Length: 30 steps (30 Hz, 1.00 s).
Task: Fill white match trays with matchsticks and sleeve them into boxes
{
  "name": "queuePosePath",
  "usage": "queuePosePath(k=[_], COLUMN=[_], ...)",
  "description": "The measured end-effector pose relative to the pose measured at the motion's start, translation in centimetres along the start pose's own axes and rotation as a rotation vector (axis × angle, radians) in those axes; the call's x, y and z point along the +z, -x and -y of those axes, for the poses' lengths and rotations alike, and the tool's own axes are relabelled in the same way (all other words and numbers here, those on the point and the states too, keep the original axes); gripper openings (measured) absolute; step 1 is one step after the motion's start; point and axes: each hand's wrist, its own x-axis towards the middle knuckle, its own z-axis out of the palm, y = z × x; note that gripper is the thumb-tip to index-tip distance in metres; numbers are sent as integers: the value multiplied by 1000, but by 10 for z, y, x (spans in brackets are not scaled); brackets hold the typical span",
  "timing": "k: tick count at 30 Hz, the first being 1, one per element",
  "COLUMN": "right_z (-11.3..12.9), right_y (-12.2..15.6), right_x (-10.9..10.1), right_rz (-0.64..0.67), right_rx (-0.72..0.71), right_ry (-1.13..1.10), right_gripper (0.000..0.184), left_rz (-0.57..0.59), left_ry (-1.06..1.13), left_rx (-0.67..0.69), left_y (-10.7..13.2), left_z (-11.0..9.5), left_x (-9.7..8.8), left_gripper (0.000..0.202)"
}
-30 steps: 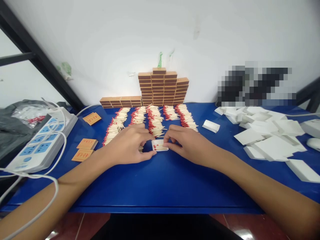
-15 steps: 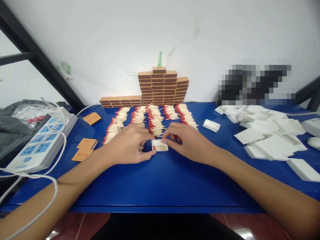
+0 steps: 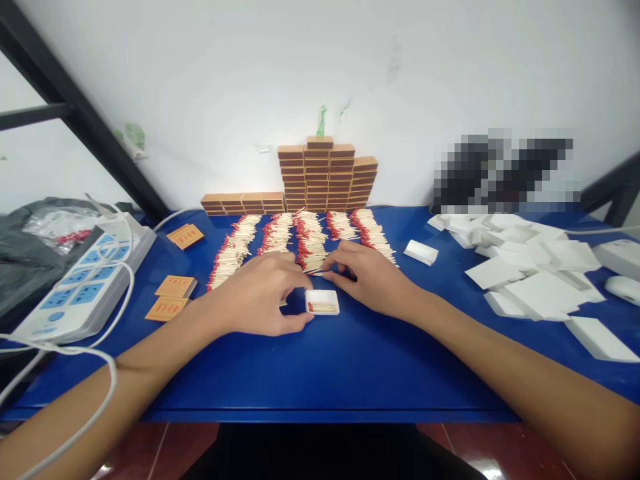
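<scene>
A small white matchbox tray [image 3: 329,295] lies on the blue table, with several red-tipped matches along its near side. My left hand [image 3: 263,293] curls its thumb and fingers around the tray's left end, gripping it. Just beyond the tray, my right hand [image 3: 375,277] pinches at the near edge of the middle heap of matches [image 3: 310,240]. Thin matchsticks show at its fingertips, though their number is hard to make out. Other match heaps flank this one, including a long left heap [image 3: 233,250] and a right heap [image 3: 373,233].
Brown matchboxes [image 3: 317,173] form a tall stack against the wall, beside a low row [image 3: 243,203]. Orange matchboxes [image 3: 176,287] and a power strip [image 3: 85,287] are at left. At right lie a single white tray [image 3: 421,252] and a pile of white trays [image 3: 545,267].
My right hand has drawn back from the tray to the edge of the match heap and now pinches there. The tray appears slightly nearer, still in my left hand.
</scene>
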Motion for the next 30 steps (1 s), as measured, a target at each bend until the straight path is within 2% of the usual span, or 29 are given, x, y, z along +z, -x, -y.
queuePosePath(k=[15, 23, 30], right_z=[0, 5, 10], right_y=[-2, -3, 2], right_x=[-3, -10, -22], right_rz=[39, 117, 32], right_rx=[-10, 78, 45], right_ry=[14, 48, 44], right_gripper=[7, 10, 11], left_rz=[6, 8, 20], left_ry=[-22, -54, -110], left_rx=[-6, -31, -70], left_y=[1, 1, 2], left_z=[2, 7, 7], left_x=[0, 1, 1], left_gripper=[20, 23, 26])
